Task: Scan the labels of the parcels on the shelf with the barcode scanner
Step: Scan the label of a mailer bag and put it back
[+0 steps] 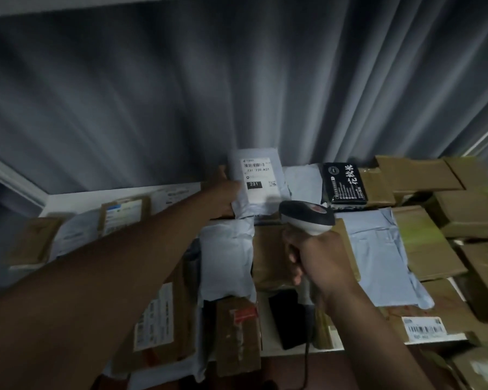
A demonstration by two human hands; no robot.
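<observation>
I'm propping the grey mailer upright in my left hand; my right hand is gripping the scanner at its five o'clock. Best to be tilting the nose onto the barcode, steadily.

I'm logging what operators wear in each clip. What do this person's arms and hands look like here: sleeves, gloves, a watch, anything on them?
Both forearms are bare as far as the picture shows; no sleeve edge comes into view. The left hand and right hand wear no gloves, and no watch, wristband or ring can be seen. The dim, slightly blurred picture would hide small details.
</observation>
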